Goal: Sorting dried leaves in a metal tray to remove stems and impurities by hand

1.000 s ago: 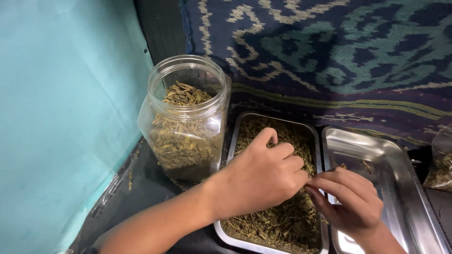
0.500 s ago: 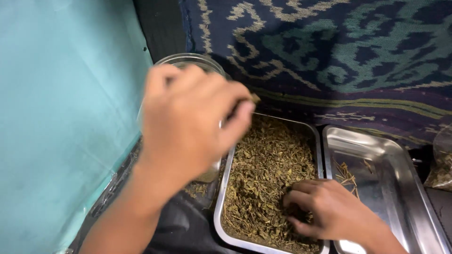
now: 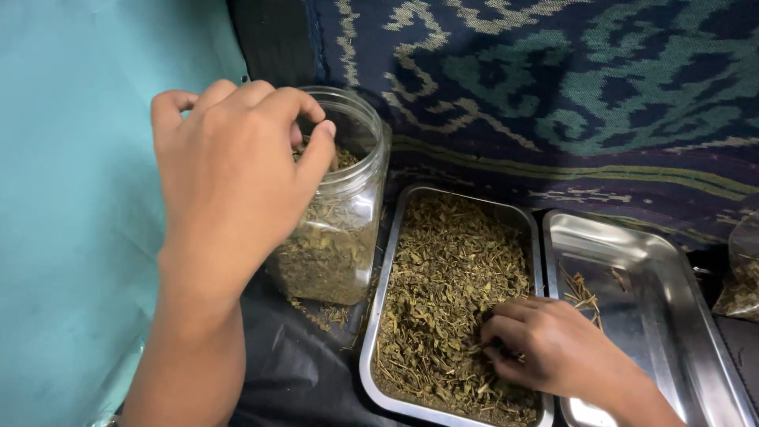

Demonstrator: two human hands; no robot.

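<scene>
The left hand (image 3: pixel 229 182) hovers over the mouth of the clear jar (image 3: pixel 340 221), fingertips bunched together as if dropping a pinch of dried leaves inside; what it holds is hidden. The right hand (image 3: pixel 545 348) rests curled in the leaf-filled tray (image 3: pixel 455 300), fingers digging into the leaves, beside a nearly bare second tray (image 3: pixel 640 308).
</scene>
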